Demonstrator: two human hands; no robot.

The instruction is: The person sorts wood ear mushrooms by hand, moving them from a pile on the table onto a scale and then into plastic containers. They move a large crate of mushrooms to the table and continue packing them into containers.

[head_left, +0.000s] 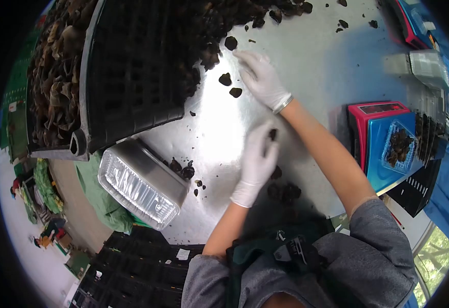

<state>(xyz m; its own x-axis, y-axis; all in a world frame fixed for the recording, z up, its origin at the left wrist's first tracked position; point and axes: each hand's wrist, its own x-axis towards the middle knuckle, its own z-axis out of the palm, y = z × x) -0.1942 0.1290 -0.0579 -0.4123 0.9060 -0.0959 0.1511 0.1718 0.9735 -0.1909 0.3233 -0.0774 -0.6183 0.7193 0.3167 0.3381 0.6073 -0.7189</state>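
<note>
My left hand [256,161], in a white glove, is over the metal table [296,66] near its front edge, with a small dark piece [272,134] pinched at its fingertips. Further forward and to the right, my right hand [260,79], gloved too, has its fingers stretched toward a dark piece [231,43] lying just beyond the fingertips. Two more dark pieces [225,79] lie left of that hand. A large pile of dark, mushroom-like pieces [204,25] spreads across the far side, beside the black crate.
A black crate [132,66] of brown pieces stands at the left, with stacked clear trays [142,185] below it. At the right, a red and blue scale [378,138] holds a filled clear tray [400,147]. More clear containers [429,69] and another red device [406,23] stand behind.
</note>
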